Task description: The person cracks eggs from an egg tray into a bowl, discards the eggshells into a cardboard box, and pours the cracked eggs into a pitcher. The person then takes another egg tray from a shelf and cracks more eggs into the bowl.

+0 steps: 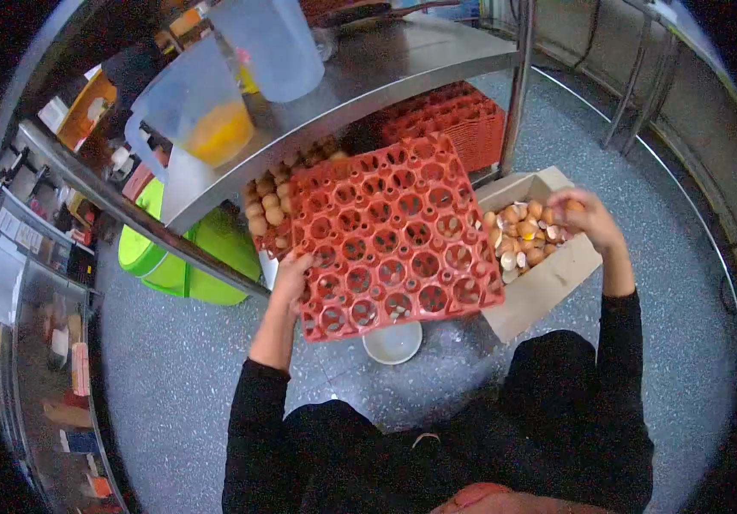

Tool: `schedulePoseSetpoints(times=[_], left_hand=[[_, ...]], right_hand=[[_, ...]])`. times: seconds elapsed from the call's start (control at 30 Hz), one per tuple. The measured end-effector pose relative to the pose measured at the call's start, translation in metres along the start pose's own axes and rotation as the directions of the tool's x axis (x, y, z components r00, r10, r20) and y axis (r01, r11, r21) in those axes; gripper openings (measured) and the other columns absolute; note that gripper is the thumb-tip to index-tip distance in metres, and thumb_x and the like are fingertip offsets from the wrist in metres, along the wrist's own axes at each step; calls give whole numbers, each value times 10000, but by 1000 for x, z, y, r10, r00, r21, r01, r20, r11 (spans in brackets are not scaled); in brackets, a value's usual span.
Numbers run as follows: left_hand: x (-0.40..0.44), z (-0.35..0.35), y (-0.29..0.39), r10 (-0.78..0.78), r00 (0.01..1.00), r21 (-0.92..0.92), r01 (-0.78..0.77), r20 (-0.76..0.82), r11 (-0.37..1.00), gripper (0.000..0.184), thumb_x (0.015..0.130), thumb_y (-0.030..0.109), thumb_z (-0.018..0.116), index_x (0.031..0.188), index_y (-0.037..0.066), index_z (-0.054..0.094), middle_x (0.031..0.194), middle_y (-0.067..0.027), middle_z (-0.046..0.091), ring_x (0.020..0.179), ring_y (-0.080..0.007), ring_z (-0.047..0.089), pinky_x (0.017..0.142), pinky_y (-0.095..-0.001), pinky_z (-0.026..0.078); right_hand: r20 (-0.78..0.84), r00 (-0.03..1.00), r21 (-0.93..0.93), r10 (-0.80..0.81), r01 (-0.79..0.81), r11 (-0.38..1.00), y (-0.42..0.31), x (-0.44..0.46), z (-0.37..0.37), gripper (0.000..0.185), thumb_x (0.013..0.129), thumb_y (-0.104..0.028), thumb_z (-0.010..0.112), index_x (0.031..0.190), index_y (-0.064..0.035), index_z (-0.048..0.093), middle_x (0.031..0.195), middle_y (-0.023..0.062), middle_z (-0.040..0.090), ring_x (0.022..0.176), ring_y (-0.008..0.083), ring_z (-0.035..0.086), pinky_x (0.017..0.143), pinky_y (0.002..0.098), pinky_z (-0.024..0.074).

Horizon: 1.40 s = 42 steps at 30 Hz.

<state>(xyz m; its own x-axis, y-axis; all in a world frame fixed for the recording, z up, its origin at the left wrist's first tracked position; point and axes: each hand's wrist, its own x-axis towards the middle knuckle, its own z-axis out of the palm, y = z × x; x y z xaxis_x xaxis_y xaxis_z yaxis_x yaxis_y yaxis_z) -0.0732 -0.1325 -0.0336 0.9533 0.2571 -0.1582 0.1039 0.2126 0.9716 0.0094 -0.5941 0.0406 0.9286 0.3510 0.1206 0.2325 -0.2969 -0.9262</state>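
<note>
My left hand is closed on the lower left edge of a red plastic egg tray, held tilted in front of me. Its cups are see-through rings, with small pale bits in a few. Over the right side of a cardboard box, my right hand is slightly blurred, its fingers curled round a brown eggshell; whether it is whole is unclear. Broken eggshells, one with yellow yolk, fill the box. Brown eggs sit in another tray, partly hidden behind the red one.
A white bowl is on the speckled floor below the tray. Above stands a metal shelf with a plastic jug holding yellow liquid and another jug. Stacked red trays and a green bin are beneath.
</note>
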Motion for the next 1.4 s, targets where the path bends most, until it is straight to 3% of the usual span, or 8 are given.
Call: schedulePoseSetpoints(times=[0.07,0.2,0.27,0.37,0.47,1.0,1.2,1.4], left_hand=[[33,12,-12,-65,996,-2,65,54,998,230,741,114,488,962,53,499,861,-34,549,779,-149,534,679,-263,451],[79,67,12,66,996,48,-64,-51,997,135,718,115,500,832,55,540,737,-37,555,603,-122,533,488,-265,451],[111,87,33,-153,988,29,153,-13,988,100,721,142,510,766,59,544,697,-48,555,564,-140,532,495,-281,459],[165,119,51,-81,994,20,83,-76,996,100,721,160,530,731,62,549,670,-59,556,565,-159,536,473,-284,454],[244,112,37,34,998,-9,-34,55,999,208,759,248,513,842,59,531,772,-96,557,627,-228,541,630,-365,464],[295,159,6,252,964,216,-229,-84,949,377,780,362,437,1018,70,453,955,-131,511,827,-277,494,765,-408,377],[305,170,-3,454,878,511,-322,-154,797,444,788,405,408,1084,74,424,1024,-144,493,902,-296,476,815,-425,344],[305,185,2,719,689,882,-279,-91,379,511,797,447,379,1150,78,395,1093,-156,476,977,-314,458,866,-441,311]], right_hand=[[-95,986,140,135,-121,983,19,-28,-21,184,692,-148,601,841,-52,552,680,8,523,502,97,508,427,215,401],[-225,938,258,262,-202,945,58,-70,-42,201,682,-142,607,852,-54,546,670,7,513,481,102,504,406,216,396],[-236,928,292,288,-215,932,71,-83,-47,202,684,-147,596,859,-55,553,670,1,513,500,100,505,429,216,408],[-275,904,358,327,-220,908,94,-94,-53,205,688,-155,583,865,-55,558,668,-2,511,513,102,506,449,218,419],[-324,884,413,338,-189,891,119,-100,-59,199,698,-159,577,868,-55,557,660,-2,504,504,102,499,444,216,414],[-436,746,540,503,-230,809,201,-142,-97,193,696,-120,558,875,-51,550,614,-7,474,458,102,465,408,218,375],[-458,718,524,524,-258,812,199,-151,-103,205,690,-131,549,882,-60,531,679,4,482,488,107,485,406,218,395],[-453,735,567,504,-198,799,201,-153,-106,230,709,-148,556,923,-69,526,680,-7,486,498,101,476,412,212,388]])
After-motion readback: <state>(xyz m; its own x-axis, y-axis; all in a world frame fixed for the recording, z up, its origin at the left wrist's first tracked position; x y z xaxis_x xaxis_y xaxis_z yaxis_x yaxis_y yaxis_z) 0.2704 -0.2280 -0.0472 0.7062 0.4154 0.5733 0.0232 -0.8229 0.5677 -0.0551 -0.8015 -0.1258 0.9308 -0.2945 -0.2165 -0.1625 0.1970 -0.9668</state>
